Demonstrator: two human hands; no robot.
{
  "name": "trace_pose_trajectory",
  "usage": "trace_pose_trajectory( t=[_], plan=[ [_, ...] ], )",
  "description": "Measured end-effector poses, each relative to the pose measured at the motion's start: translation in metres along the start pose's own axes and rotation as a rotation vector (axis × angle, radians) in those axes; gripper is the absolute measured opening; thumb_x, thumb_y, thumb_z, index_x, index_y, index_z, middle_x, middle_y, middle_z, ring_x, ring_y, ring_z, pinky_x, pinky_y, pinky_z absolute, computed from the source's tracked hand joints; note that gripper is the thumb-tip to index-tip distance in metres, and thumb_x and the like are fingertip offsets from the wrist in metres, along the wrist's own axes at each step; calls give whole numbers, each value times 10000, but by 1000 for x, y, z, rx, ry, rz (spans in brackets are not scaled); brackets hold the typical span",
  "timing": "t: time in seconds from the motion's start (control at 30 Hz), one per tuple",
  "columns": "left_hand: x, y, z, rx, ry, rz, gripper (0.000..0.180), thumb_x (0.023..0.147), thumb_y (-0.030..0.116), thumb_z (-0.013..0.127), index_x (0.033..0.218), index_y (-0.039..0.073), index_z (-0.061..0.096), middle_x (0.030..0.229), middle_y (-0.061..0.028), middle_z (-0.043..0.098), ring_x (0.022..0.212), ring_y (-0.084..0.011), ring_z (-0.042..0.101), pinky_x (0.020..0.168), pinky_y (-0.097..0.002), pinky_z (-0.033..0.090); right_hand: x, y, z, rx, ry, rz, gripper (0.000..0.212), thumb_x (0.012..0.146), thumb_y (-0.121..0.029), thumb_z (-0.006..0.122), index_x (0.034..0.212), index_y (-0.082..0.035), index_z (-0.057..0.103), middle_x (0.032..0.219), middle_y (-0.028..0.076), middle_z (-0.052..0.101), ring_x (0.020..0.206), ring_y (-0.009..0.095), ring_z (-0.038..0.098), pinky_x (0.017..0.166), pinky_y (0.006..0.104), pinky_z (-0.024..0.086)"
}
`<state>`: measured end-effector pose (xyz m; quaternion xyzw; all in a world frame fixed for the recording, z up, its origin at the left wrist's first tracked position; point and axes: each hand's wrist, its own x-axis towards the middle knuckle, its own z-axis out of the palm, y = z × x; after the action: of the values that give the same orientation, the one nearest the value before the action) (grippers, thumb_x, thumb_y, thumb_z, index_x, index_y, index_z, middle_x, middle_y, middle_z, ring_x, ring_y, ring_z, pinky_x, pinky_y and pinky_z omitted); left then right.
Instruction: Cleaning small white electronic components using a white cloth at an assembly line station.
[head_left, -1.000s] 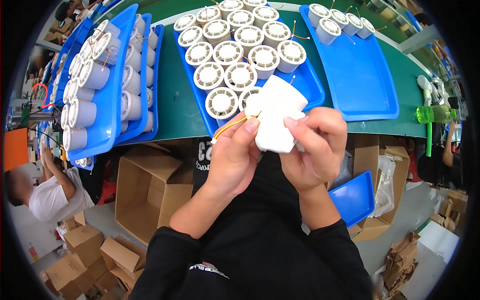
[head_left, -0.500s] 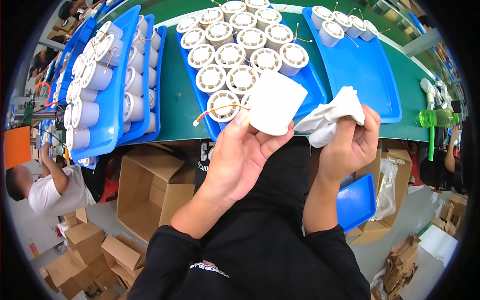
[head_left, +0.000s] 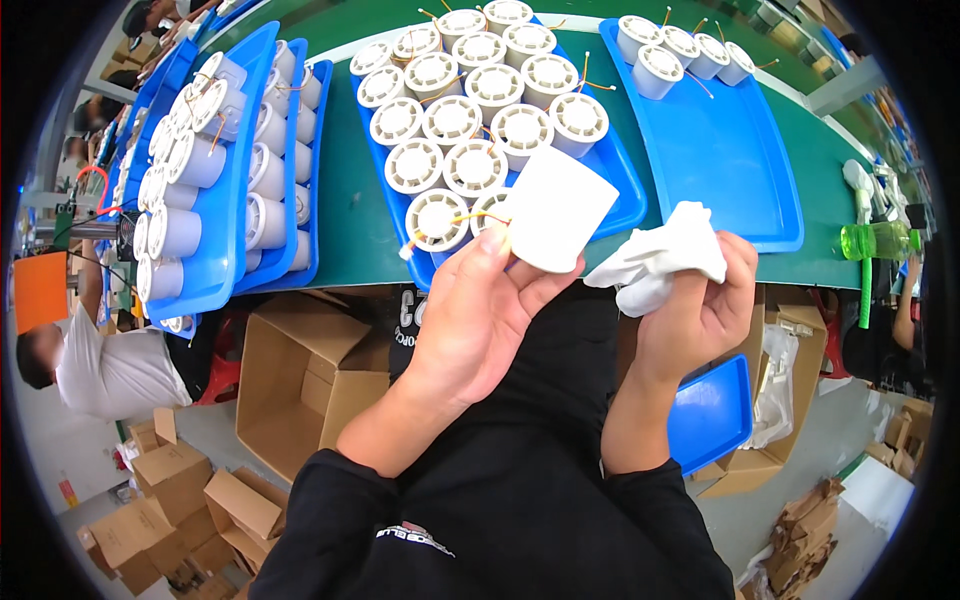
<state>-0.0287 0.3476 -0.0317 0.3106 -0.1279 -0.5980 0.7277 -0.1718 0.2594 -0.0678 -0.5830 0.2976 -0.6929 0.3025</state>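
Observation:
A white cylindrical housing (head_left: 562,210) lies tilted in my left hand (head_left: 470,310), its smooth side facing up. From its end by my thumb, thin red and yellow wires run left to a small connector. My right hand (head_left: 695,315) pinches a crumpled white cloth (head_left: 665,255), held just right of the housing and apart from it. Beyond my hands, a blue tray (head_left: 625,185) carries rows of similar white housings (head_left: 452,120) with slotted round tops, several with wires sticking out.
Another blue tray (head_left: 730,170) at the right bears several housings along its far end. Stacked blue trays (head_left: 235,220) full of housings stand at the left. A green bottle (head_left: 875,240) is at the far right. Below the table edge are cardboard boxes (head_left: 290,370) and a small blue tray (head_left: 710,415).
The cloth in my right hand has come down slightly and hangs a little lower. My left hand still holds the housing in nearly the same place. The view has shifted slightly.

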Motion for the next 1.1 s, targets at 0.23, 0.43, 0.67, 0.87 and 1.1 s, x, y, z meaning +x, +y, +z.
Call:
trace_pose_trajectory(
  t=[0.23,0.43,0.67,0.87,1.1],
  plan=[
    [-2,-10,3,112,-22,70,405,1002,221,448,1291,-62,467,1218,-139,584,1121,-219,576,990,-372,457,12,-20,18,-186,-303,-382,381,590,50,773,949,-30,671,813,69,532,670,206,535,567,288,441],
    [7,-19,-10,433,18,421,433,866,23,615,1263,-98,492,1231,-142,516,1090,-246,582,954,-349,473,22,0,24,-261,-55,-198,255,725,71,693,966,-1,653,896,106,602,755,189,590,629,265,476],
    [24,6,-15,1474,-399,1646,318,684,7,740,995,22,676,1067,-129,564,1016,-299,596,852,-422,558,19,17,-10,-50,66,36,151,847,79,585,990,53,623,1010,92,577,849,137,584,731,248,480],
    [21,7,-2,1549,-623,1697,233,768,134,722,989,85,665,1063,-22,566,1035,-224,576,870,-353,542,16,18,-30,13,119,111,148,868,76,557,1011,65,595,1040,88,555,876,139,587,754,248,488],
    [33,-5,13,1583,-844,1773,288,846,244,701,1054,87,579,1107,16,533,1067,-194,529,902,-354,463,18,23,-52,1,179,172,146,876,64,553,1017,55,590,1025,83,552,866,130,573,758,243,480]
  ],
)
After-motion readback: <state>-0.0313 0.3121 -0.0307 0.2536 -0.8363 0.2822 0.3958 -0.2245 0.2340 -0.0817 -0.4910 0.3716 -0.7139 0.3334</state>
